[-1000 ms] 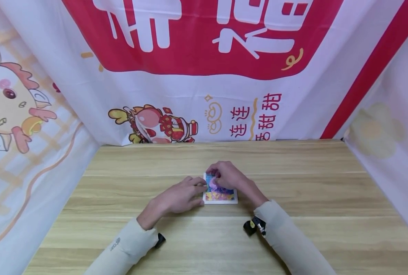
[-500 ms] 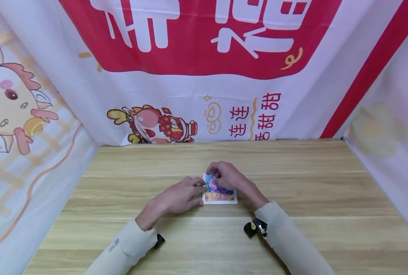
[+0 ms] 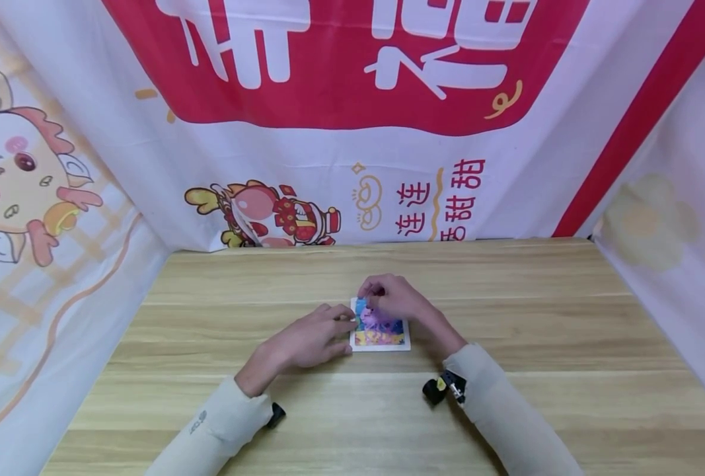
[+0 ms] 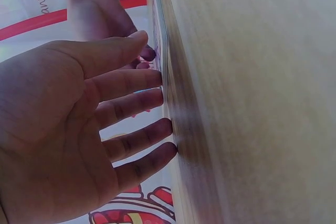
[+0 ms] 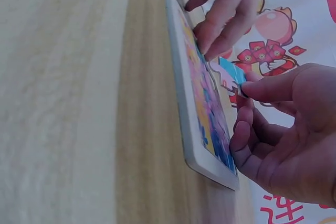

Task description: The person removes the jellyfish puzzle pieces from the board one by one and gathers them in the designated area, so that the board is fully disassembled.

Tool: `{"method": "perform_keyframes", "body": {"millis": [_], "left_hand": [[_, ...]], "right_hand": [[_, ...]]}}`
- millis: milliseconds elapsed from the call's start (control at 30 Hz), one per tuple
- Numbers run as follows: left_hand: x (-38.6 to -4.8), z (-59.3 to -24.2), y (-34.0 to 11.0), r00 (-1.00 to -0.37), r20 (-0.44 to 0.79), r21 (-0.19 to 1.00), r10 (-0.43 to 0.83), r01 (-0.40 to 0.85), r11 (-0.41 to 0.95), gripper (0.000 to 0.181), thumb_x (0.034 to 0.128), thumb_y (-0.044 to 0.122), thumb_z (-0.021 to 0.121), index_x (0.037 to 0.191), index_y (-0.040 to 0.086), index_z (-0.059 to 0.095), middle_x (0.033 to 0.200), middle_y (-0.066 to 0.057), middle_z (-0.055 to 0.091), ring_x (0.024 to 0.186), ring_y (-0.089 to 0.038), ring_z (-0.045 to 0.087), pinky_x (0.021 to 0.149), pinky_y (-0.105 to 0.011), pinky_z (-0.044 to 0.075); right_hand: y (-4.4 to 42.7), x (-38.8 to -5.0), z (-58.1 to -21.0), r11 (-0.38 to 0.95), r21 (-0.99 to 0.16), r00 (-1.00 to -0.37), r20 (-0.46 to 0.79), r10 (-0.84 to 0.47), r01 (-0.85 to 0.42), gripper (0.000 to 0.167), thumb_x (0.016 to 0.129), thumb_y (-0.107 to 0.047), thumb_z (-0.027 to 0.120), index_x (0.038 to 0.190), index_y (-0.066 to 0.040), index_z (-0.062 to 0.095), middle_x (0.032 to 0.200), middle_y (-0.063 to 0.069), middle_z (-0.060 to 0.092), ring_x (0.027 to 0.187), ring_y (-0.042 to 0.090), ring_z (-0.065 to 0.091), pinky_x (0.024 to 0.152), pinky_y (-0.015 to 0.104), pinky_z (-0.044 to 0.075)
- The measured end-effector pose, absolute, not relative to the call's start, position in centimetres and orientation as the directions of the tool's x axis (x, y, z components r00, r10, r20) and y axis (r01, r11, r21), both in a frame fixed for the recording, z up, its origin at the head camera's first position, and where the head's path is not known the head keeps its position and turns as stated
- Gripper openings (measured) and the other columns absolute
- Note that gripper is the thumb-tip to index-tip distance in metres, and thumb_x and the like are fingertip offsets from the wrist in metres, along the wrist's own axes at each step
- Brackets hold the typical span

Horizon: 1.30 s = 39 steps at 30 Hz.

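Note:
A small white-framed jigsaw puzzle board [image 3: 380,347] with a bright blue, purple and yellow picture lies flat on the wooden table. My right hand [image 3: 395,297] is over its far part; thumb and index finger pinch a puzzle piece [image 5: 232,72], blue and pink. In the right wrist view that piece stands tilted up from the picture, and the other fingers curl near the board's edge. From the left side, my left hand [image 3: 310,337] touches the frame with its fingertips, fingers spread and nearly straight in the left wrist view.
The light wood table [image 3: 257,284] stretches out around the board. Printed cloth [image 3: 328,152] hangs behind it and on both sides. A black camera [image 3: 434,391] sits under the right cuff, another [image 3: 276,415] under the left.
My right hand has shifted slightly up and right, its pinching fingertips lifting the puzzle piece. More of the pink figure in the picture shows. The left hand stays at the frame.

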State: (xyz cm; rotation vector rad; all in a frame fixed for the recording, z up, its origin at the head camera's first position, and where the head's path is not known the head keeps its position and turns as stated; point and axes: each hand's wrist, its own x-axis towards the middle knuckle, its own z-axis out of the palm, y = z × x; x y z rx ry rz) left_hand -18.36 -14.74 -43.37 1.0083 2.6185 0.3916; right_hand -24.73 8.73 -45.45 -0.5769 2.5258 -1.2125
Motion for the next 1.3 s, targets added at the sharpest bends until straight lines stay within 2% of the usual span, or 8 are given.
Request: {"method": "perform_keyframes", "body": {"millis": [133,467,800,1167,1300], "left_hand": [[-18.4,-43.4,-14.8,-0.704,-0.184,0.367,0.686,0.599,0.712,0.051,0.1087,0.034,0.064,0.154,0.01,0.059,0.161,-0.008,0.053,0.143,-0.03,0.051,0.12,-0.05,0.047],[-18.4,-43.4,-14.8,-0.71,-0.2,0.367,0.675,0.585,0.724,0.052,0.1086,0.035,0.065,0.155,0.011,0.058,0.162,-0.007,0.052,0.146,-0.03,0.049,0.122,-0.05,0.046],[-18.3,-43.3,-14.7,-0.719,-0.205,0.381,0.664,0.566,0.731,0.052,0.1086,0.034,0.065,0.155,0.012,0.058,0.163,-0.007,0.051,0.146,-0.029,0.048,0.122,-0.049,0.046],[-18.4,-43.5,-14.7,-0.719,-0.205,0.376,0.664,0.568,0.732,0.053,0.108,0.035,0.065,0.155,0.012,0.057,0.164,-0.007,0.05,0.147,-0.029,0.048,0.123,-0.049,0.045],[-18.4,-43.5,-14.7,-0.721,-0.208,0.376,0.661,0.565,0.735,0.054,0.1079,0.035,0.066,0.155,0.012,0.057,0.164,-0.006,0.05,0.148,-0.029,0.048,0.123,-0.049,0.045]], "right_hand": [[9.1,-24.8,-45.2,0.547,-0.814,-0.883,-0.096,-0.46,-0.197,0.019,0.1,-0.005,0.065,0.113,-0.011,0.078,0.11,0.007,0.077,0.101,0.019,0.068,0.092,0.035,0.056],[11.5,-25.9,-45.0,0.535,-0.833,-0.869,-0.155,-0.471,-0.141,0.019,0.104,-0.01,0.063,0.116,-0.012,0.078,0.111,0.006,0.074,0.103,0.02,0.065,0.094,0.035,0.053],[14.5,-26.5,-45.0,0.544,-0.828,-0.865,-0.171,-0.472,-0.134,0.021,0.104,-0.012,0.062,0.12,-0.008,0.076,0.116,0.01,0.073,0.104,0.023,0.064,0.088,0.031,0.054],[17.6,-26.8,-45.0,0.56,-0.824,-0.876,-0.203,-0.438,-0.088,0.023,0.106,-0.009,0.059,0.123,-0.006,0.074,0.117,0.014,0.071,0.101,0.026,0.063,0.087,0.034,0.055],[18.2,-26.8,-45.0,0.575,-0.813,-0.88,-0.199,-0.431,-0.098,0.022,0.107,-0.008,0.059,0.123,-0.005,0.073,0.114,0.015,0.07,0.096,0.026,0.062,0.082,0.034,0.055]]}}
